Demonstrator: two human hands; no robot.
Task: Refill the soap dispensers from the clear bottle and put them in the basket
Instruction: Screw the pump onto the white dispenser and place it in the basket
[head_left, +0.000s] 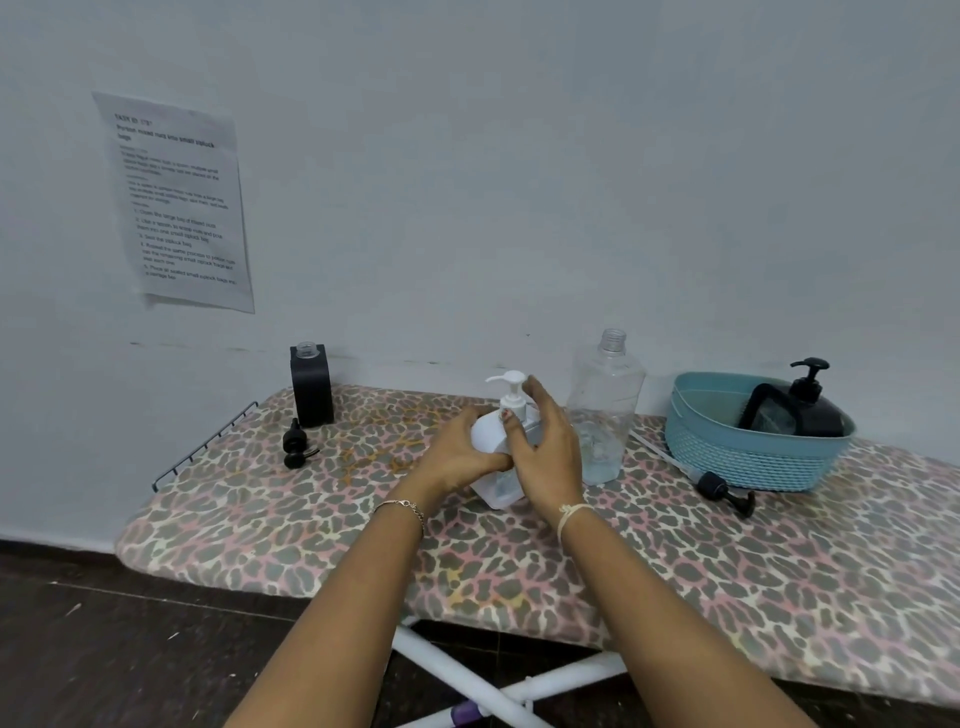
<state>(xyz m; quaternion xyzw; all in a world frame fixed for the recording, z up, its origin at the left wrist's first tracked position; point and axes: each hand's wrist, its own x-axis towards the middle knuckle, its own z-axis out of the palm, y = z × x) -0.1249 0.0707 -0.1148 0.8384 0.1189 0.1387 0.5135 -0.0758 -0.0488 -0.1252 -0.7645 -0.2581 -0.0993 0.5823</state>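
Observation:
A white soap dispenser (493, 441) with a white pump head stands at the middle of the ironing board (675, 561). My left hand (462, 457) grips its body from the left. My right hand (545, 452) is curled round the pump collar on its right side. Just right of it the clear bottle (605, 410) stands uncapped with a little liquid at the bottom. A black square dispenser (311, 384) stands open at the back left, its black pump (296, 447) lying beside it. The blue basket (743, 452) at the right holds a black dispenser (800, 410).
Another black pump with a long tube (722, 491) lies in front of the basket. A wire rack edge (202, 447) sticks out at the board's left end. A printed sheet (176, 202) hangs on the wall behind. White legs (467, 670) cross under the board.

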